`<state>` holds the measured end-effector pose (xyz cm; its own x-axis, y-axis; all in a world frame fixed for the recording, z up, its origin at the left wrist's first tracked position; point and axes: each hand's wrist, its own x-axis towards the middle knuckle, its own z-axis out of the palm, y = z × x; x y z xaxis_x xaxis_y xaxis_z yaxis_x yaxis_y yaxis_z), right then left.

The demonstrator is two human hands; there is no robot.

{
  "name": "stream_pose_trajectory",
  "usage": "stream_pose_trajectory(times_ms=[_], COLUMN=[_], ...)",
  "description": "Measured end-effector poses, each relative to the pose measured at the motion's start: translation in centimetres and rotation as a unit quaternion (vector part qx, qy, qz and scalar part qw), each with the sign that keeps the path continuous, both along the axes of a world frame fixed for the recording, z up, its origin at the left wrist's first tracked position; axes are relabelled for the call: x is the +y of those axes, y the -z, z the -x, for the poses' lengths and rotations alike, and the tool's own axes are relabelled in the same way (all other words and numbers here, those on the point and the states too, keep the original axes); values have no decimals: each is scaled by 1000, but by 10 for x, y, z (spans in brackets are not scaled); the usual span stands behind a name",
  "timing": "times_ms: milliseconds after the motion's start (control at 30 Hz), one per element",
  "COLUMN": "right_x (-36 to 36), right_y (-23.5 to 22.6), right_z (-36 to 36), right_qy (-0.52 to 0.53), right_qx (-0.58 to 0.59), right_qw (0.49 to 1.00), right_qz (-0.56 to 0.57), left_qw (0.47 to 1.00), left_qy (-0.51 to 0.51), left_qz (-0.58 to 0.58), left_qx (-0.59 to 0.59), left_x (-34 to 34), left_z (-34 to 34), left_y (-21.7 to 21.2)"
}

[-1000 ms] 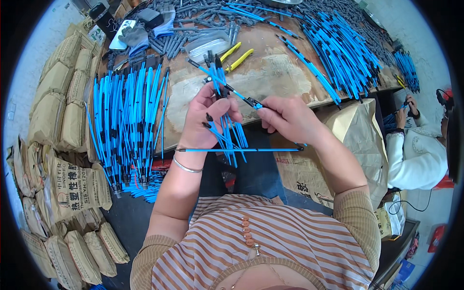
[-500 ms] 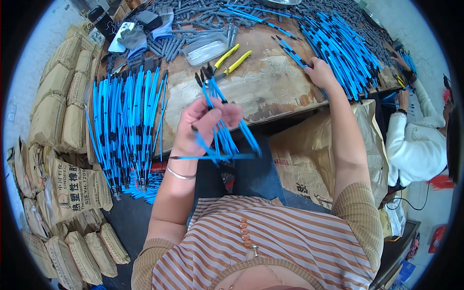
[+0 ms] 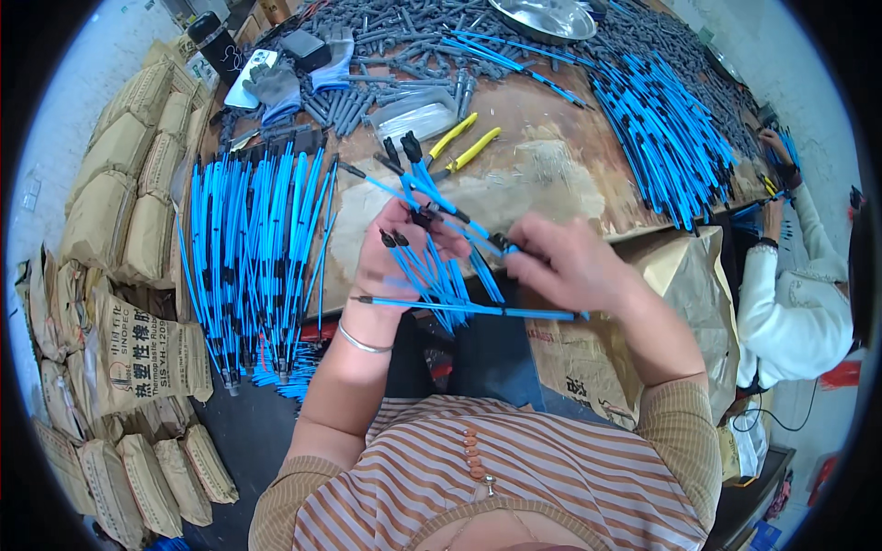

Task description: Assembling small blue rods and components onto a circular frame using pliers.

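Note:
Held in front of my body, my left hand [image 3: 388,246] is closed round several thin blue rods with black ends [image 3: 446,275]. One more blue rod [image 3: 473,312] lies crosswise under the others, below the fingers. My right hand [image 3: 571,264], smeared by motion, is beside the left with its fingers pinched at the end of a slanting blue rod [image 3: 455,211] with black fittings. That rod passes over the left hand's bunch. Just beyond the hands, pliers with yellow handles [image 3: 470,154] lie on the wooden table [image 3: 551,197].
Blue rods cover the table's left edge [image 3: 262,220] and right side [image 3: 657,133]. Behind are dark grey parts [image 3: 395,41], a clear plastic box [image 3: 413,115], a metal bowl [image 3: 547,18] and gloves [image 3: 280,90]. Paper sacks [image 3: 115,193] are stacked left; a co-worker [image 3: 790,285] sits right.
My right hand has come from the right-hand rod pile to beside my left hand, bringing a blue rod. The left hand keeps its bunch. The view has shifted slightly.

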<state>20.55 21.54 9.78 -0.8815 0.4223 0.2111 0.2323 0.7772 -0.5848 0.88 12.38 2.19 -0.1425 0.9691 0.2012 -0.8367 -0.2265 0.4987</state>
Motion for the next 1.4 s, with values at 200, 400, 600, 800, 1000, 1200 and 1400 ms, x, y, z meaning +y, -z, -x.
stream_pose_trajectory(times_ms=[200,400,600,800,1000,1200,1400], right_x=[7,122,278,266,175,163,187], right_y=[4,22,98,57,-28,-29,35], right_z=[22,49,67,61,-2,-29,-17], right_qy=[1,-146,359,321,112,-10,183], right_qx=[1,-12,-147,-30,108,-4,-17], right_qw=[997,982,864,893,963,931,884], right_qz=[75,118,-321,-313,-218,-364,-431], left_qw=[992,986,998,999,998,998,994], left_qy=[9,-131,-56,39,-22,-13,5], left_qz=[-68,100,23,-10,24,20,63], left_qx=[-102,26,28,-32,45,56,91], left_x=[14,2,-2,-14,-21,-30,-25], left_z=[10,12,8,16,12,12,-2], left_y=[10,-14,-11,1,-1,-2,-10])
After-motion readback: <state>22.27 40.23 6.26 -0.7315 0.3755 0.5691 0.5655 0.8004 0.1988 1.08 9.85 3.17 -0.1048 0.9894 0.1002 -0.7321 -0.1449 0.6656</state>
